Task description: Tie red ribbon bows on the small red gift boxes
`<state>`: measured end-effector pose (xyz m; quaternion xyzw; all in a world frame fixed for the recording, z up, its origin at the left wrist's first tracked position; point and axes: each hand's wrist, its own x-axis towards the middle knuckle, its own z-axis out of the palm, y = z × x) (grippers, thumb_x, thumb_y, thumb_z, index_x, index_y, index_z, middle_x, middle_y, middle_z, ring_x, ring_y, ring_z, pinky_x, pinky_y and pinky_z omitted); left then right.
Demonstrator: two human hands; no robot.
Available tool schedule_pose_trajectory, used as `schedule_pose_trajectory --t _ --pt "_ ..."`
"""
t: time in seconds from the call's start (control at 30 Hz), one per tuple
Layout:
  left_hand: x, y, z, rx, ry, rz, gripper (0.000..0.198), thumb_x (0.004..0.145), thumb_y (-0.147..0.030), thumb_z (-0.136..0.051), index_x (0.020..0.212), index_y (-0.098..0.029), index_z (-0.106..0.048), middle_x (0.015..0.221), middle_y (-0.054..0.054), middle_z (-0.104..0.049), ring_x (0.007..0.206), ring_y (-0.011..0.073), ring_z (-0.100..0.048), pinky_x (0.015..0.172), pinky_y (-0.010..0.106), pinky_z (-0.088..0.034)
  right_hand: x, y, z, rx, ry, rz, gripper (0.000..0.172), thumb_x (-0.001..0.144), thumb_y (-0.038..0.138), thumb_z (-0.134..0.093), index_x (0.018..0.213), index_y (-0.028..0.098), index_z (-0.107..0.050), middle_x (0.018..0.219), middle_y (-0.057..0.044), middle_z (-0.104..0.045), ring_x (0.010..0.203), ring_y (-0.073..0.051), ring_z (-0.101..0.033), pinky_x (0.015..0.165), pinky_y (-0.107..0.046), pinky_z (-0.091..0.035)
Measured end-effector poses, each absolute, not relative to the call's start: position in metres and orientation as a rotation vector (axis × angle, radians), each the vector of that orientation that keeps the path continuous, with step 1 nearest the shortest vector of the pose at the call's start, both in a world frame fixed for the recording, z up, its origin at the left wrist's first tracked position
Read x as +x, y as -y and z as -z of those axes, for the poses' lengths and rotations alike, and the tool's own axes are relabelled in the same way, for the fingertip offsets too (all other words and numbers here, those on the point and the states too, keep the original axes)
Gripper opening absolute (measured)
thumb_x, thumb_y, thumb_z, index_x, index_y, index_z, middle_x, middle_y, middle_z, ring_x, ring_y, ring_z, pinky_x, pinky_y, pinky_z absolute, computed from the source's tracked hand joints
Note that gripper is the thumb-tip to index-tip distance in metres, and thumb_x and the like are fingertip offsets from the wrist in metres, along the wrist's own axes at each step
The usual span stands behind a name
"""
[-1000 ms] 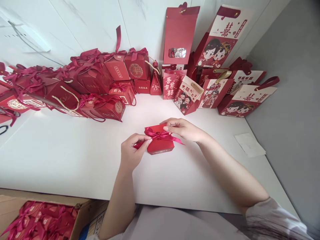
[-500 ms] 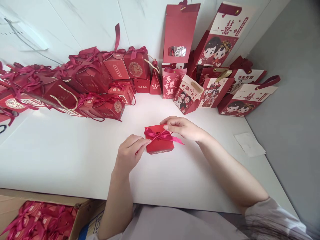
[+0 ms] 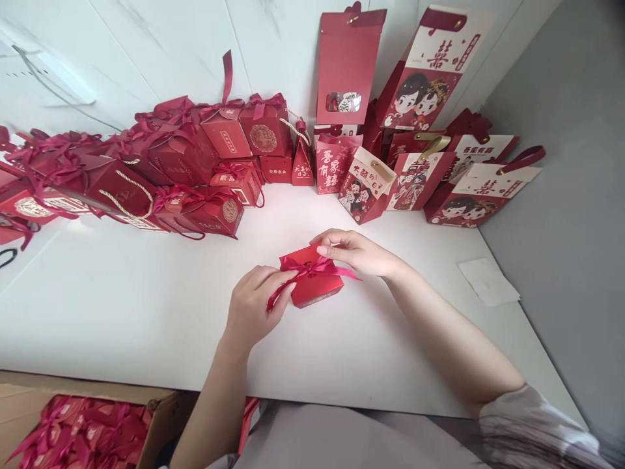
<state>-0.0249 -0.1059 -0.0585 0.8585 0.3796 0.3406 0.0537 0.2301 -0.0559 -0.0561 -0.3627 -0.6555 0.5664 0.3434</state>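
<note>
On the white table lies a small red gift box, tied across its top with a magenta ribbon bow. My left hand is at the box's left side, thumb and fingers closed on the ribbon, one tail of which shows beneath the fingers. From the far right, my right hand grips the box by its far edge, thumb on top beside the bow and the other fingers behind it, partly hidden. The other ribbon tail sticks out to the right, under my right hand.
Red ribboned boxes are piled along the wall at the left. Several printed paper gift bags stand at the back right. White paper lies near the right edge. A cardboard carton of red ribboned packets stands below the table's front left.
The box has turned slightly, its right side now farther from the back. My left hand has shifted its fingers along the ribbon, and a tail now shows below them. My right hand barely moved.
</note>
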Motion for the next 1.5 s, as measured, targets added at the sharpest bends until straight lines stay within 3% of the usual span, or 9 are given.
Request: schedule_pose_trajectory --t 0.13,0.23,0.37,0.57,0.87,1.13,1.3,1.4,1.5 --pt "-0.017 0.112 0.06 2.383 -1.252 -1.219 0.019 0.083 -0.013 -0.071 0.099 -0.023 -0.072 0.087 0.003 -0.065 0.08 0.0155 -0.062 0.073 0.029 -0.051 0.229 0.057 0.055 -0.908 1.709 -1.522 0.035 0.091 0.051 -0.064 0.079 0.018 -0.068 0.119 -0.009 -0.065 0.098 -0.023 -0.063 0.087 -0.037 -0.049" --pt "-0.009 0.119 0.056 2.112 -1.355 -1.148 0.005 0.087 -0.018 -0.067 0.083 -0.021 -0.069 0.08 0.001 -0.062 0.072 0.0129 -0.058 0.065 0.027 -0.047 0.228 0.057 0.056 -0.921 1.716 -1.501 0.036 0.09 0.05 -0.066 0.075 0.018 -0.064 0.117 -0.008 -0.065 0.095 -0.022 -0.063 0.086 -0.036 -0.049" --pt "-0.003 0.126 0.05 1.823 -1.41 -1.008 0.027 0.092 -0.027 -0.062 0.066 -0.019 -0.055 0.069 -0.001 -0.054 0.062 0.0117 -0.046 0.058 0.028 -0.039 0.227 0.057 0.06 -0.958 1.686 -1.491 0.037 0.089 0.05 -0.066 0.072 0.017 -0.06 0.116 -0.009 -0.065 0.095 -0.021 -0.063 0.085 -0.034 -0.049" --pt "-0.005 0.128 0.052 1.629 -1.419 -0.894 0.034 0.09 -0.035 -0.063 0.064 -0.019 -0.049 0.065 -0.001 -0.047 0.061 0.0122 -0.039 0.059 0.029 -0.034 0.224 0.057 0.062 -0.979 1.618 -1.524 0.038 0.087 0.049 -0.068 0.07 0.017 -0.058 0.117 -0.009 -0.064 0.095 -0.02 -0.063 0.084 -0.034 -0.048" --pt "-0.011 0.121 0.052 1.35 -1.328 -0.645 0.038 0.084 -0.043 -0.066 0.059 -0.018 -0.055 0.059 -0.001 -0.044 0.056 0.0111 -0.038 0.05 0.024 -0.032 0.218 0.058 0.064 -1.025 1.675 -1.345 0.034 0.089 0.046 -0.066 0.07 0.019 -0.058 0.115 -0.008 -0.064 0.101 -0.021 -0.062 0.088 -0.034 -0.047" --pt "-0.021 0.12 0.048 1.366 -1.218 -0.453 0.035 0.082 -0.047 -0.069 0.062 -0.019 -0.062 0.061 0.0 -0.053 0.059 0.0137 -0.049 0.054 0.026 -0.042 0.218 0.059 0.065 -0.963 1.673 -1.4 0.037 0.084 0.049 -0.071 0.07 0.018 -0.058 0.11 -0.008 -0.064 0.096 -0.02 -0.063 0.084 -0.032 -0.049" --pt "-0.04 0.116 0.033 1.614 -1.133 -0.211 0.033 0.083 -0.045 -0.069 0.063 -0.019 -0.064 0.064 0.002 -0.061 0.059 0.0146 -0.055 0.053 0.026 -0.044 0.221 0.061 0.058 -0.977 1.701 -1.458 0.04 0.091 0.054 -0.062 0.073 0.017 -0.061 0.109 -0.007 -0.066 0.093 -0.019 -0.062 0.082 -0.032 -0.048" --pt "-0.051 0.109 0.019 1.774 -1.257 -0.208 0.028 0.084 -0.048 -0.067 0.077 -0.021 -0.065 0.072 0.002 -0.066 0.065 0.0161 -0.06 0.056 0.026 -0.046 0.223 0.061 0.055 -1.02 1.666 -1.514 0.042 0.093 0.058 -0.058 0.082 0.018 -0.065 0.099 -0.005 -0.066 0.082 -0.017 -0.061 0.075 -0.031 -0.048" --pt "-0.05 0.097 0.006 1.917 -1.568 -0.455 0.031 0.083 -0.051 -0.068 0.096 -0.024 -0.063 0.09 0.003 -0.068 0.08 0.0186 -0.066 0.065 0.028 -0.05 0.225 0.061 0.055 -1.008 1.638 -1.53 0.039 0.094 0.057 -0.057 0.087 0.02 -0.064 0.092 -0.003 -0.066 0.083 -0.018 -0.062 0.079 -0.031 -0.048"
